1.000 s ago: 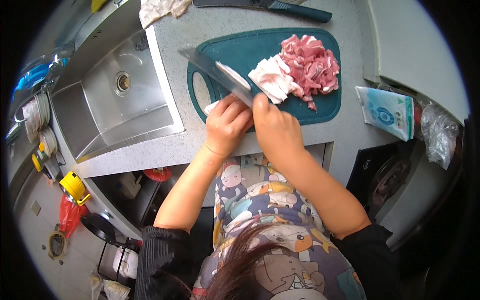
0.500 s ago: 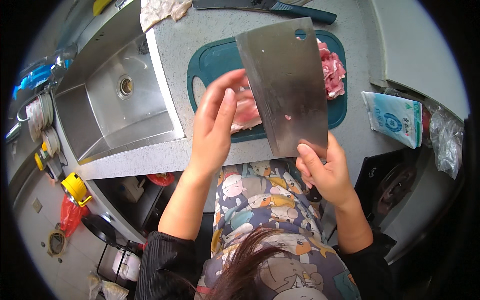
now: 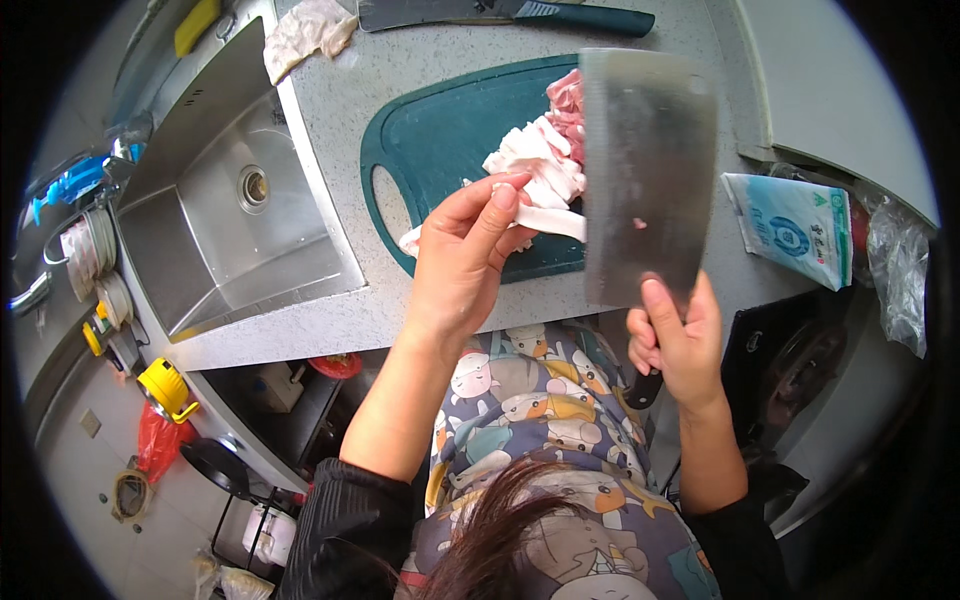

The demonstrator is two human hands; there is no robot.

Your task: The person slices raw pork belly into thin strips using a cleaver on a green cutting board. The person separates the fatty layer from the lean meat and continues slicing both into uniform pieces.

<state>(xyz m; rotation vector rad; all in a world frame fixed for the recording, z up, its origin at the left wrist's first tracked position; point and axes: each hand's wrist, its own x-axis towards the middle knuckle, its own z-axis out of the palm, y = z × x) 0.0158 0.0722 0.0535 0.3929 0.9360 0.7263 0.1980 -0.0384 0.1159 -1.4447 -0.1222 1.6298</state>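
Observation:
My right hand (image 3: 682, 345) grips a broad steel cleaver (image 3: 648, 175) near its handle, the blade upright and blurred, a small pink scrap stuck to its face. Between the thumb and fingers of my left hand (image 3: 455, 270) is a pale strip of fatty meat (image 3: 556, 222), its far end reaching the cleaver's left edge. Beneath lies a dark green cutting board (image 3: 430, 130). White fatty strips (image 3: 535, 158) are heaped on it beside pink sliced meat (image 3: 567, 100), which the blade partly hides. Another whitish piece (image 3: 410, 240) sits by the board's handle slot.
A steel sink (image 3: 215, 255) is set into the counter on the left. Along the far side lie a pale, skin-like piece (image 3: 308, 38) and a dark knife with a blue-grey handle (image 3: 585, 17). A blue-and-white packet (image 3: 790, 235) and clear plastic bag (image 3: 897, 285) stand at right.
The cleaver has moved right, uncovering more of the board and the white strips. My left hand has also moved right, from loosely spread fingers to a pinch on a fatty strip.

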